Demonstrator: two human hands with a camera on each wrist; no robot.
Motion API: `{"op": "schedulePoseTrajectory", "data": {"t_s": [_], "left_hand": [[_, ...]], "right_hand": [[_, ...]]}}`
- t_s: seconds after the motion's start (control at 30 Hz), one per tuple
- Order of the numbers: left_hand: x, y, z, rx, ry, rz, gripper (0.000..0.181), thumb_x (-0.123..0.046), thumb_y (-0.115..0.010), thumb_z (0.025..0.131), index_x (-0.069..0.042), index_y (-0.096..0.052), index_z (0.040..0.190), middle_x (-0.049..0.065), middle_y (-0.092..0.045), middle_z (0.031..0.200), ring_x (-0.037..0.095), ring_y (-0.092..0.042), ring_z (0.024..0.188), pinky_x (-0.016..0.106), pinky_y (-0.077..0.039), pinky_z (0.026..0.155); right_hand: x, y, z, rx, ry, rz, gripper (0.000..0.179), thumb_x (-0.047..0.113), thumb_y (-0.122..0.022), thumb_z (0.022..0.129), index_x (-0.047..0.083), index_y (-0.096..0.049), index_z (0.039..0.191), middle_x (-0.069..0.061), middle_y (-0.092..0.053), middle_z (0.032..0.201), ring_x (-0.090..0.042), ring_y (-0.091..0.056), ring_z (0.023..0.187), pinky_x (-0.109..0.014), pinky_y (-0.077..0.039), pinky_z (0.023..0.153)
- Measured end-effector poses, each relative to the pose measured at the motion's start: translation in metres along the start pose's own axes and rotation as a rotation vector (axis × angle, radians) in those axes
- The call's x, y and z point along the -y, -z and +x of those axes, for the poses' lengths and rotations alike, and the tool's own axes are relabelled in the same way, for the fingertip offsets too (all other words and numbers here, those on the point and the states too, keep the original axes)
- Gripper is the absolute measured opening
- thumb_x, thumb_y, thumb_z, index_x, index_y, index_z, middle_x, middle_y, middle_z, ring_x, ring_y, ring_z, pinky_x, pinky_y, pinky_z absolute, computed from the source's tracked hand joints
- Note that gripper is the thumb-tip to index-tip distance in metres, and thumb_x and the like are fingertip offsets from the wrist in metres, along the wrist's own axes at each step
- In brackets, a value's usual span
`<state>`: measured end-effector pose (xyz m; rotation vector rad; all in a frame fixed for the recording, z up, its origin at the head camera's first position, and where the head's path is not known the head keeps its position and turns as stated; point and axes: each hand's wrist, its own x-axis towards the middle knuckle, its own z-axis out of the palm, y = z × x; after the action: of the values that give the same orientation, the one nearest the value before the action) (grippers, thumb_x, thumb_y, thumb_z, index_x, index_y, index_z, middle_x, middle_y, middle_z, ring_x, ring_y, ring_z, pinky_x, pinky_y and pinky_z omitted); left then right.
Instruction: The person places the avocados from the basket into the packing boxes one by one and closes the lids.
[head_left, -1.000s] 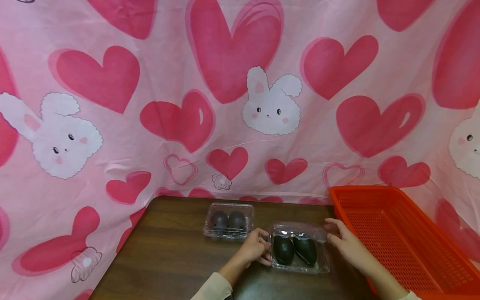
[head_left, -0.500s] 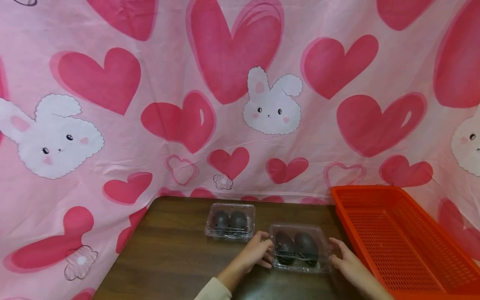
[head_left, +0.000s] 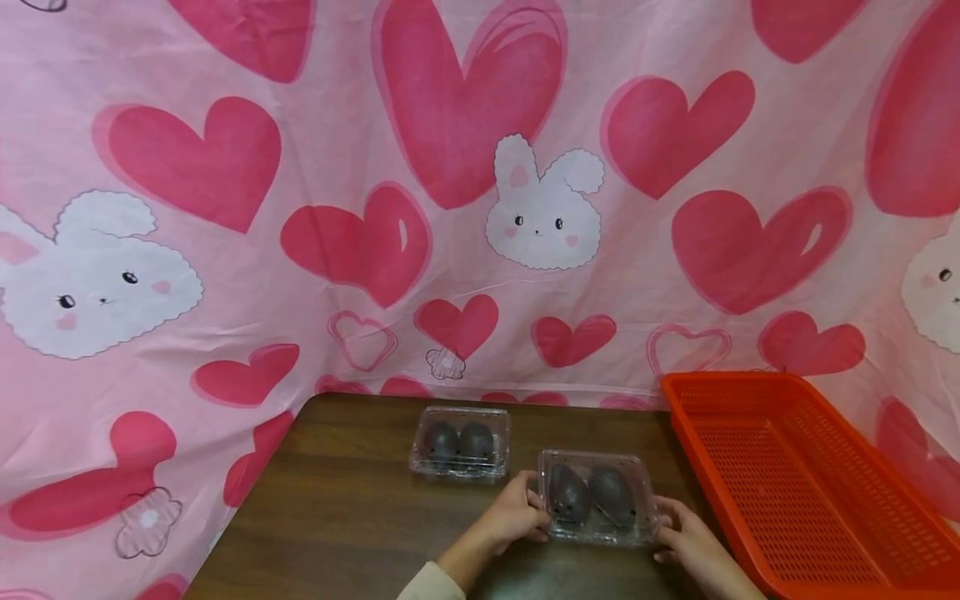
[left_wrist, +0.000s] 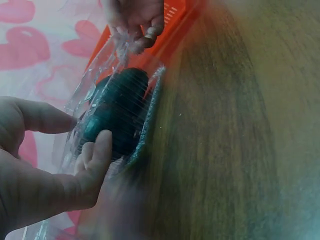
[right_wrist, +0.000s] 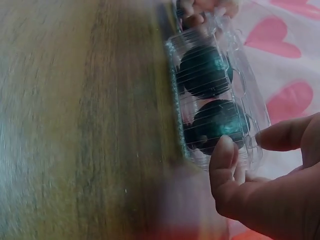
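Observation:
A clear plastic clamshell box [head_left: 597, 498] sits on the table with its lid down over two dark green avocados [head_left: 611, 493]. At its left end is my left hand [head_left: 516, 515], thumb and fingers pinching the edge. My right hand [head_left: 688, 537] pinches the opposite end in the same way. The left wrist view shows the left thumb and fingers [left_wrist: 103, 145] on the two sides of the rim. In the right wrist view, the right fingers [right_wrist: 223, 155] press against the ribbed wall in front of the nearer avocado [right_wrist: 220, 125].
Behind and left stands a second closed clamshell box [head_left: 460, 442] with two dark round fruits inside. An orange-red plastic basket [head_left: 716, 492] stands along the right side of the wooden table [head_left: 337, 508]. A pink cloth [head_left: 637, 275] with hearts and rabbits hangs behind.
The clamshell's raised lid has come down over the avocados. My right hand has moved lower and closer in, and both hands now grip the box's ends.

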<state>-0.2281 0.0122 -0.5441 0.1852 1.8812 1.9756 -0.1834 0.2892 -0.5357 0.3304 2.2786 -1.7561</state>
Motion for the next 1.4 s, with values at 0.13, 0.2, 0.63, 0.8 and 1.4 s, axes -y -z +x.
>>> {"op": "schedulePoseTrajectory", "data": {"t_s": [0.13, 0.2, 0.63, 0.8, 1.4], "left_hand": [[0.001, -0.002, 0.000, -0.002, 0.002, -0.062, 0.073, 0.024, -0.056, 0.070, 0.006, -0.040, 0.139, 0.006, -0.048, 0.086, 0.017, -0.056, 0.066, 0.024, -0.061, 0.054], [0.002, -0.003, 0.000, -0.008, 0.002, -0.080, 0.072, 0.026, -0.055, 0.070, 0.007, -0.040, 0.138, 0.005, -0.047, 0.086, 0.017, -0.055, 0.065, 0.022, -0.060, 0.054], [0.002, -0.004, 0.001, -0.018, -0.021, -0.051, 0.074, 0.031, -0.055, 0.067, 0.009, -0.040, 0.136, 0.004, -0.045, 0.082, 0.017, -0.053, 0.063, 0.020, -0.058, 0.054], [0.002, -0.004, 0.001, -0.026, -0.019, -0.033, 0.073, 0.032, -0.054, 0.068, 0.008, -0.041, 0.135, 0.005, -0.046, 0.082, 0.017, -0.052, 0.062, 0.021, -0.059, 0.054], [-0.012, -0.002, 0.007, -0.086, -0.151, 0.275, 0.072, 0.021, -0.060, 0.064, 0.014, -0.051, 0.135, 0.006, -0.057, 0.078, 0.012, -0.054, 0.062, 0.023, -0.055, 0.053]], "right_hand": [[-0.004, 0.002, 0.001, 0.062, -0.006, 0.102, 0.059, -0.004, -0.048, 0.094, -0.018, -0.022, 0.146, -0.012, -0.048, 0.104, -0.019, -0.056, 0.091, -0.031, -0.062, 0.074], [-0.005, 0.004, 0.001, 0.099, -0.008, 0.139, 0.059, -0.003, -0.047, 0.095, -0.018, -0.019, 0.145, -0.013, -0.052, 0.106, -0.019, -0.057, 0.092, -0.031, -0.062, 0.075], [-0.005, 0.009, 0.002, 0.152, -0.024, 0.206, 0.058, -0.003, -0.049, 0.097, -0.015, -0.018, 0.146, -0.007, -0.048, 0.098, -0.018, -0.052, 0.090, -0.030, -0.061, 0.080], [-0.009, 0.010, 0.001, 0.175, -0.016, 0.255, 0.054, -0.005, -0.051, 0.097, -0.012, -0.023, 0.143, -0.004, -0.049, 0.093, -0.015, -0.054, 0.087, -0.028, -0.062, 0.080], [0.002, 0.000, 0.015, 0.036, -0.053, 0.253, 0.056, -0.010, -0.046, 0.097, -0.013, -0.022, 0.148, -0.013, -0.047, 0.102, -0.020, -0.055, 0.092, -0.032, -0.064, 0.082]]}}
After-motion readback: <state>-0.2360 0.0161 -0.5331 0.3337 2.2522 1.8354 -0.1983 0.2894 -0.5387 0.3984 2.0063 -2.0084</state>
